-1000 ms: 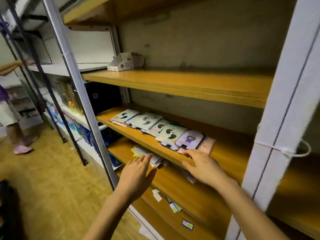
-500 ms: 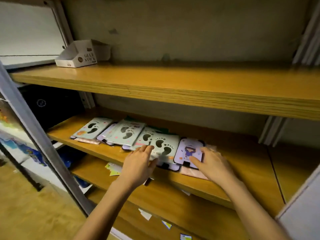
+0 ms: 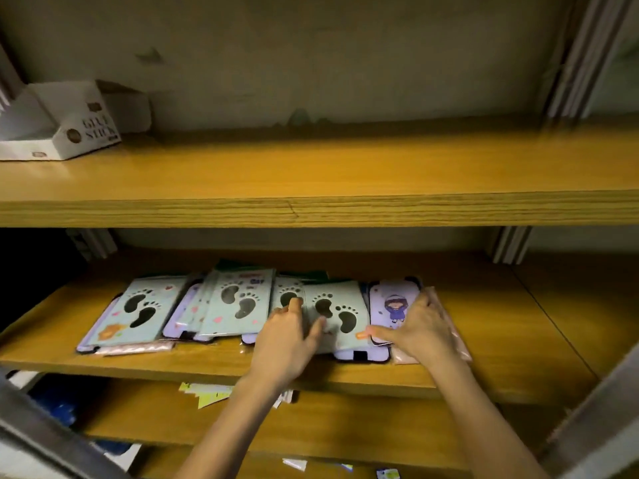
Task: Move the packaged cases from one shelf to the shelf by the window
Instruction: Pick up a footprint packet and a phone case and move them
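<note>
Packaged cases lie in an overlapping row on the middle wooden shelf, most of them pale green with dark footprint shapes, and one at the right end lilac with a small cartoon figure. In the head view, our only one, we have both hands down on the right part of that row. Our left hand rests flat on a green footprint case, fingers spread and thumb out to the right, pressing rather than clasping it. Our right hand lies over the lilac case and a pinkish packet beside it, with the thumb tip touching the near right corner of the green case; we cannot tell whether it has closed on anything. On the upper shelf, far left, stands an open white glue stick box. Paper scraps lie on the lower shelf near our left forearm.
</note>
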